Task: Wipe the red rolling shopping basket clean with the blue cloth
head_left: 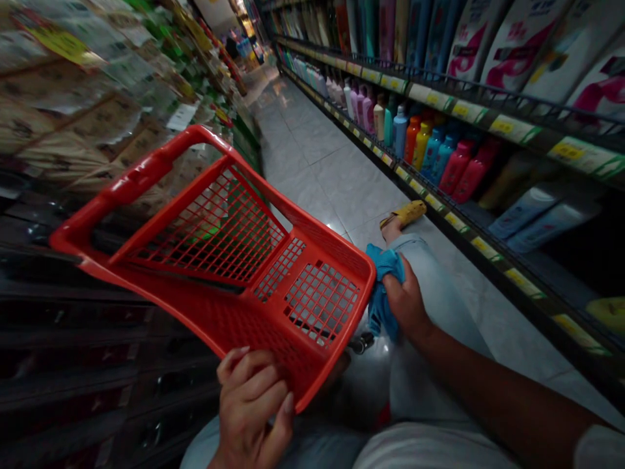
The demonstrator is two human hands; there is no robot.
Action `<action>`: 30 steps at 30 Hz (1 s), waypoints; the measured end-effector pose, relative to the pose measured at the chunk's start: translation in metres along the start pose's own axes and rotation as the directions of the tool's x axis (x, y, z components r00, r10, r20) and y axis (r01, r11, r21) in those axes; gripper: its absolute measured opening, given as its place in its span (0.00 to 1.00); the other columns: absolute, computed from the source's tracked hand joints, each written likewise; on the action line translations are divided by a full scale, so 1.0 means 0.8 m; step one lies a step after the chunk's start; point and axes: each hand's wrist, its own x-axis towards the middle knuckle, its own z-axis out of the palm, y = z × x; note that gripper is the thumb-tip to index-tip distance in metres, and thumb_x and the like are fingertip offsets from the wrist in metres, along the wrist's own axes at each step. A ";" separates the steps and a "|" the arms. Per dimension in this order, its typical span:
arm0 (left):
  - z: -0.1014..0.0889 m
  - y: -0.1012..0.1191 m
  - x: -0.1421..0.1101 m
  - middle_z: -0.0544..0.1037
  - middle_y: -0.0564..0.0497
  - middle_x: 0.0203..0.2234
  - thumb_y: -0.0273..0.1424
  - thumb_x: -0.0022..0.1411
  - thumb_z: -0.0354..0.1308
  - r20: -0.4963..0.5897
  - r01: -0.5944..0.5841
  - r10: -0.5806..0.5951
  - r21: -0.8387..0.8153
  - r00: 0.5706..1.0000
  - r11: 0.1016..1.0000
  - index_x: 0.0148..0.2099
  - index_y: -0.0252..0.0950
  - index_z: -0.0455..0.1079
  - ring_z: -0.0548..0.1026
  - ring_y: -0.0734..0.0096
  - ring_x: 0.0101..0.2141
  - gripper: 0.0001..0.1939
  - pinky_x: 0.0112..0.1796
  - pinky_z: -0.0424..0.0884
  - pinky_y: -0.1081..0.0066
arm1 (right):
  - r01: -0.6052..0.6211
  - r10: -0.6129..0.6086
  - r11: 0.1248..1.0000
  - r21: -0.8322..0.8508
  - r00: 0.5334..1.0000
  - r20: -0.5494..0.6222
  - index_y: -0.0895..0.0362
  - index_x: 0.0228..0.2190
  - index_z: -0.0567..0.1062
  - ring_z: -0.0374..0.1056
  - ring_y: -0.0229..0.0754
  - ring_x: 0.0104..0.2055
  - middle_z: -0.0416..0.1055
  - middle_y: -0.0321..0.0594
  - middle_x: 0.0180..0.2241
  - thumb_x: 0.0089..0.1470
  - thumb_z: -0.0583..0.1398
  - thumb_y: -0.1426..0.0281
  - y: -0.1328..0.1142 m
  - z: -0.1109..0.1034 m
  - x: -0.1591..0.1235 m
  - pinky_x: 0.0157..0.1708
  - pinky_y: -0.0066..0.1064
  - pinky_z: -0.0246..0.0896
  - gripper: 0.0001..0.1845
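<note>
A red plastic shopping basket (pixel 215 254) with mesh walls is tilted in front of me, its long handle reaching toward the far left. My left hand (pixel 251 404) grips its near edge at the bottom of the view. My right hand (pixel 405 303) is closed on a crumpled blue cloth (pixel 383 293), which presses against the basket's right corner. Below the cloth, my leg in pale jeans (pixel 430 306) stretches forward, ending in a foot with a yellow sandal (pixel 405 213).
Shelves of bottles in pink, blue and orange (pixel 424 143) run along the right of the tiled aisle floor (pixel 312 156). Packaged goods on shelving (pixel 83 111) line the left, with dark lower shelves (pixel 73 339) close beside the basket.
</note>
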 end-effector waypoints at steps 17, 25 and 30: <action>-0.005 -0.012 0.032 0.85 0.53 0.45 0.33 0.68 0.50 0.216 0.070 -0.077 0.043 0.973 0.997 0.62 0.50 0.68 0.84 0.64 0.38 0.22 0.34 0.79 0.70 | -0.121 0.111 0.993 0.015 0.948 0.297 0.53 0.33 0.75 0.67 0.40 0.33 0.72 0.32 0.29 0.48 0.57 0.70 0.006 0.018 0.013 0.39 0.32 0.67 0.08; -0.003 -0.035 0.116 0.86 0.53 0.36 0.49 0.69 0.50 0.593 0.450 -0.315 -0.090 0.741 0.889 0.49 0.48 0.79 0.84 0.63 0.35 0.20 0.36 0.81 0.73 | -0.150 0.111 0.988 0.042 0.868 0.484 0.54 0.35 0.73 0.68 0.39 0.35 0.74 0.34 0.33 0.50 0.61 0.70 -0.013 0.038 0.021 0.38 0.31 0.67 0.08; 0.049 -0.036 0.176 0.74 0.41 0.59 0.62 0.63 0.50 0.497 0.798 -0.626 -0.421 0.601 0.432 0.67 0.40 0.60 0.78 0.51 0.53 0.41 0.45 0.81 0.57 | -0.276 0.324 0.945 -0.174 0.866 0.380 0.55 0.30 0.71 0.63 0.38 0.29 0.69 0.32 0.27 0.48 0.58 0.74 0.018 0.055 0.034 0.35 0.31 0.64 0.05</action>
